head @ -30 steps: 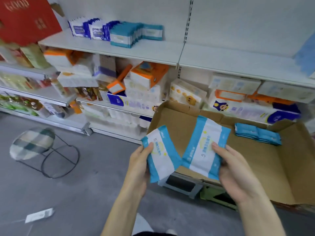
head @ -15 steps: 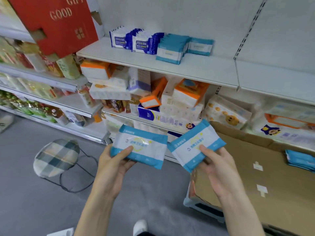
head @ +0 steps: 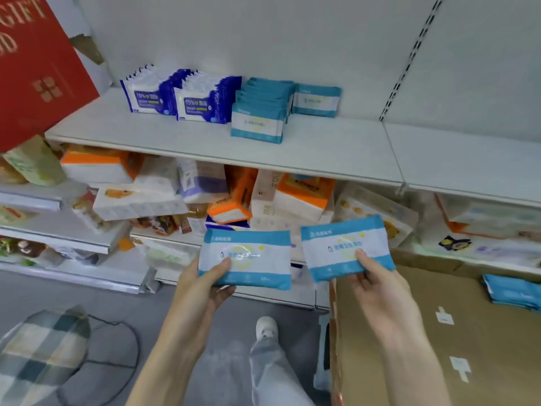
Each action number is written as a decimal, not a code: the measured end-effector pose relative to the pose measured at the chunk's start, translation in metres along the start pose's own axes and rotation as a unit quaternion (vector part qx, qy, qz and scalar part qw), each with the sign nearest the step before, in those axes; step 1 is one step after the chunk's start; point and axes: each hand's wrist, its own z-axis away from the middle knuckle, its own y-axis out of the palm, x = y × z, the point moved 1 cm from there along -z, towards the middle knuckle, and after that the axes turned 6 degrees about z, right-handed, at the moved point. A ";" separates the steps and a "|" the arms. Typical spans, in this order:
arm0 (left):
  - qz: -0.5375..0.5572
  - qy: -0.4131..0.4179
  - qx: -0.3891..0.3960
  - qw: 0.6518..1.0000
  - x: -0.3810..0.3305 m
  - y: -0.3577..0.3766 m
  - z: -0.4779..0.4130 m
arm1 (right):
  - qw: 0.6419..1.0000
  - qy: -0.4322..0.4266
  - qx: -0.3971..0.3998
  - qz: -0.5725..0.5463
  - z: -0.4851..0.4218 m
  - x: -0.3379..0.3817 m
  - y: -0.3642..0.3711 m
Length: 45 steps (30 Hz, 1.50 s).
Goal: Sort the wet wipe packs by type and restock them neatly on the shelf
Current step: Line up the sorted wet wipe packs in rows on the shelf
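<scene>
Left pack (head: 246,259), teal and white, was up in the air just below the front edge of the white shelf (head: 175,133). The left hand (head: 202,291) held it with the thumb on its face and the fingers (head: 224,290) curled underneath. The right pack (head: 345,247), same kind, hung just beside it, also below that shelf, and the right hand (head: 377,291) gripped it the same way. Up on the shelf a row of matching teal packs (head: 257,121) stood upright, with dark blue packs (head: 175,98) right against their left side. Below the shelf, off to the right, a cardboard box (head: 409,332) had a few more teal packs (head: 512,288) lying in it. A red gift box (head: 38,68) leaned at the shelf's left end.
</scene>
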 end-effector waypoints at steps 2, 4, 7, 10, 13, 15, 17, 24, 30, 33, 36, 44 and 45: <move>-0.018 0.010 0.007 1.000 -0.012 0.021 -0.037 | 1.000 -0.017 0.010 -0.010 -0.043 0.010 0.017; -0.023 0.032 0.009 0.999 -0.029 0.041 -0.072 | 0.999 -0.034 0.017 -0.016 -0.087 0.021 0.037; -0.032 0.054 0.023 0.998 -0.057 0.076 -0.120 | 0.998 -0.060 0.018 0.008 -0.144 0.046 0.065; -0.020 0.069 0.023 0.997 -0.079 0.112 -0.161 | 0.994 -0.097 0.013 0.056 -0.192 0.074 0.087; -0.010 0.064 0.015 0.998 -0.090 0.138 -0.195 | 0.987 -0.133 -0.003 0.090 -0.239 0.095 0.110; -0.022 0.057 -0.003 0.998 -0.094 0.144 -0.214 | 0.976 -0.168 -0.022 0.137 -0.272 0.100 0.124; -0.039 0.060 -0.013 0.997 -0.099 0.144 -0.230 | 0.959 -0.204 -0.028 0.194 -0.303 0.100 0.137; -0.079 0.082 -0.023 0.993 -0.125 0.138 -0.260 | 0.839 -0.319 -0.057 0.437 -0.364 0.108 0.175; -0.069 0.079 -0.017 0.994 -0.132 0.136 -0.264 | 0.804 -0.324 -0.062 0.495 -0.403 0.116 0.188; -0.074 0.078 -0.016 0.994 -0.132 0.134 -0.265 | 0.788 -0.333 -0.082 0.511 -0.418 0.116 0.191; -0.080 0.078 -0.006 0.994 -0.133 0.136 -0.265 | 0.775 -0.332 -0.098 0.529 -0.422 0.117 0.194; -0.200 0.146 0.070 0.966 -0.131 0.183 -0.271 | 0.939 -0.195 0.092 0.268 -0.321 0.126 0.195; -0.223 0.156 0.091 0.958 -0.130 0.192 -0.272 | 0.933 -0.147 0.190 0.268 -0.306 0.124 0.198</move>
